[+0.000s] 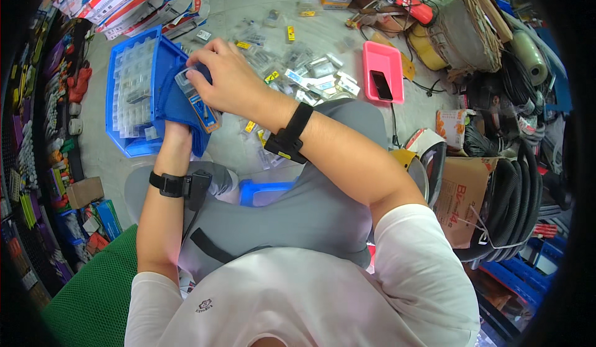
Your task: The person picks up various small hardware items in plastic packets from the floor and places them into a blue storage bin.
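Observation:
A dark blue cloth (172,95) covers my left hand (179,130), so only the wrist and heel show and its fingers are hidden. Against the cloth is a slim clear plastic package (203,110) with a blue and orange label. My right hand (217,74) is closed on the upper end of this package, thumb and fingers bent around it. Just left of both hands stands a blue plastic bin (113,92), with clear compartment cases (133,67) inside.
Many small clear packs (323,71), some with yellow labels, lie scattered on the grey floor (261,2). Beyond them sits a pink tray (397,58) holding a black phone (380,85). Stocked shelves line the left; cartons (462,192) and coiled black hose (518,192) crowd the right.

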Demonstrator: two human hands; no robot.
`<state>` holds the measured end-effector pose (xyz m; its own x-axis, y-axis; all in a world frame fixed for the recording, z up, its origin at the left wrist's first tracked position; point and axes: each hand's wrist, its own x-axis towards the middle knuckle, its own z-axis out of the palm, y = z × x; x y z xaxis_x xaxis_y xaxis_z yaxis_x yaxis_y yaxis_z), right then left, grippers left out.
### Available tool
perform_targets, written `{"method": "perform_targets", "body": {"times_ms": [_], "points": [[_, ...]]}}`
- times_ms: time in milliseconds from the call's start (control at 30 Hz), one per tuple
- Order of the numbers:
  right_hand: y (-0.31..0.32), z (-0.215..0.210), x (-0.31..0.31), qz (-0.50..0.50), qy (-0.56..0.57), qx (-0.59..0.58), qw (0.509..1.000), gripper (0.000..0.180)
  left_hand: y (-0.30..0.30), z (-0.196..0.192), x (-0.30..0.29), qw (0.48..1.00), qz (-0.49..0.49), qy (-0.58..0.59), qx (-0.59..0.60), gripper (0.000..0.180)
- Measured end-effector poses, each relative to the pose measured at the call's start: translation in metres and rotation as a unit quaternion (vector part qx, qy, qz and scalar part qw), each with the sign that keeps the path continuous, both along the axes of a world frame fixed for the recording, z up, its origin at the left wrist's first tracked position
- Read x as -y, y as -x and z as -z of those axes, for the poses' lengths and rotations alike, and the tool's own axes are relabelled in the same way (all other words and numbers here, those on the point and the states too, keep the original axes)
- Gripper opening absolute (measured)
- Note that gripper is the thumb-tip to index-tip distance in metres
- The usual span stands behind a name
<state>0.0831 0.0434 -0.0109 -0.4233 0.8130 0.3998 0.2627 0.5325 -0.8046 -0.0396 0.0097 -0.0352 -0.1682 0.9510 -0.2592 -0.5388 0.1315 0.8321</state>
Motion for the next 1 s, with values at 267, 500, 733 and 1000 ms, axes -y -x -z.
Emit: {"method": "perform_targets", "body": {"times_ms": [267, 500, 733, 1000], "points": [[-0.025, -0.017, -0.015, -0.042, 0.041, 0.198, 0.978, 0.023, 0.009, 0.015, 0.027, 0.983, 0.141, 0.101, -0.062, 0.036], [-0.049, -0.021, -0.033, -0.179, 0.128, 0.217, 0.951, 0.021, -0.016, -0.011, 0.019, 0.977, 0.206, 0.059, -0.02, 0.031], [-0.08, -0.069, -0.053, -0.159, 0.263, 0.181, 0.934, 0.018, -0.033, -0.025, 0.019, 0.968, 0.231, 0.066, 0.077, 0.028], [-0.075, -0.209, -0.095, -0.046, 0.158, 0.268, 0.949, 0.018, -0.038, -0.016, 0.011, 0.938, 0.175, 0.095, 0.283, 0.022]]}}
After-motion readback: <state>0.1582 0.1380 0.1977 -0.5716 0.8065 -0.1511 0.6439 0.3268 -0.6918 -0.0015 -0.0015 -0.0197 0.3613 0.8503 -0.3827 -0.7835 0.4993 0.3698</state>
